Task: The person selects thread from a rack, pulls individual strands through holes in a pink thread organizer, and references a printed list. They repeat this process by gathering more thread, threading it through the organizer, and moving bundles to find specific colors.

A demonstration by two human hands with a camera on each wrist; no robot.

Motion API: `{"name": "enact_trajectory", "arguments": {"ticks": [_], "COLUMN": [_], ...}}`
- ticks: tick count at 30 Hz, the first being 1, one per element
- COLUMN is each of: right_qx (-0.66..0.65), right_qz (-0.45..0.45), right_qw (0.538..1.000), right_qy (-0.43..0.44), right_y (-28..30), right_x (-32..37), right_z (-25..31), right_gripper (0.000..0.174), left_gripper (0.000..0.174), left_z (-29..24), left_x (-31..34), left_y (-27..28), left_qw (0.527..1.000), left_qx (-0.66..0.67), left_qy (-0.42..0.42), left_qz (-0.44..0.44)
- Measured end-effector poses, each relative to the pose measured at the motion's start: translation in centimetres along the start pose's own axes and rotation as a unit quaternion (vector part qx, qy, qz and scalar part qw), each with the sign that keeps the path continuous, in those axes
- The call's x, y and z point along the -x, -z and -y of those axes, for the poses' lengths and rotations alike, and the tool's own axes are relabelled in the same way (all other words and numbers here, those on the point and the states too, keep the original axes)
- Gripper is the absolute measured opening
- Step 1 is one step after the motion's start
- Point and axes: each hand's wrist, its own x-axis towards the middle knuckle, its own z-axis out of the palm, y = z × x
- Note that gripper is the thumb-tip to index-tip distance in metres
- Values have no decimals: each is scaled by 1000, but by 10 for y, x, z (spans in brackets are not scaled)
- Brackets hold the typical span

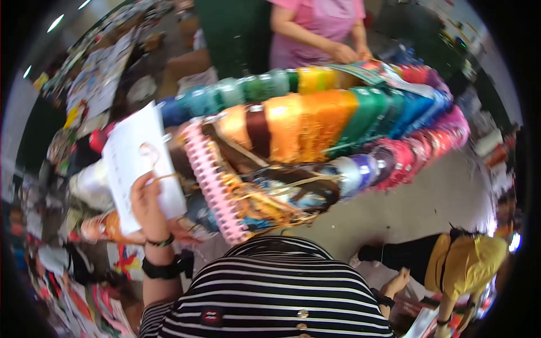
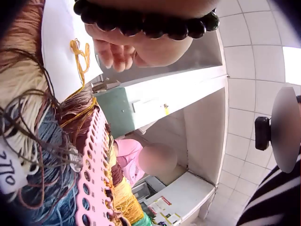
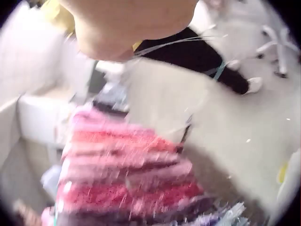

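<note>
My left hand (image 1: pixel 149 208) is over a white sheet (image 1: pixel 127 152), its fingers loosely bent. A yellow thread bundle (image 2: pixel 81 59) lies against the sheet in the left wrist view. Beside it a pink holed strip (image 1: pixel 211 186) carries brown, orange and yellow threads. Rows of coloured skeins (image 1: pixel 313 121) hang on a long rack, running from brown and orange to green, blue and pink. Low at the right, my right hand (image 1: pixel 396 281) has curled fingers; thin pale strands (image 3: pixel 174 43) run from it in the right wrist view, which is blurred.
Across the rack stands a person in pink (image 1: pixel 315 34). Another person in a yellow top (image 1: pixel 473 262) bends at the lower right, beside grey floor (image 1: pixel 394 217). Cluttered tables (image 1: pixel 101 79) line the left side. A tag (image 2: pixel 9 172) hangs among the skeins.
</note>
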Motion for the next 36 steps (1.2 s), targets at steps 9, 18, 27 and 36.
{"name": "enact_trajectory", "arguments": {"ticks": [9, 18, 27, 36], "right_qx": [-80, 9, 78, 79], "right_qz": [729, 743, 743, 747], "right_qw": [674, 626, 627, 570], "right_qy": [90, 235, 223, 332], "right_y": [-296, -432, -465, -474], "right_x": [273, 414, 425, 420], "right_z": [387, 400, 396, 407], "right_gripper": [5, 22, 29, 24], "left_gripper": [23, 32, 35, 42], "left_z": [-17, 0, 25, 15], "left_x": [-10, -63, -72, -77], "left_y": [3, -35, -63, -60], "left_qw": [911, 904, 942, 951], "left_qx": [171, 164, 179, 129], "left_qy": [252, 306, 213, 178], "left_qz": [277, 249, 189, 217]}}
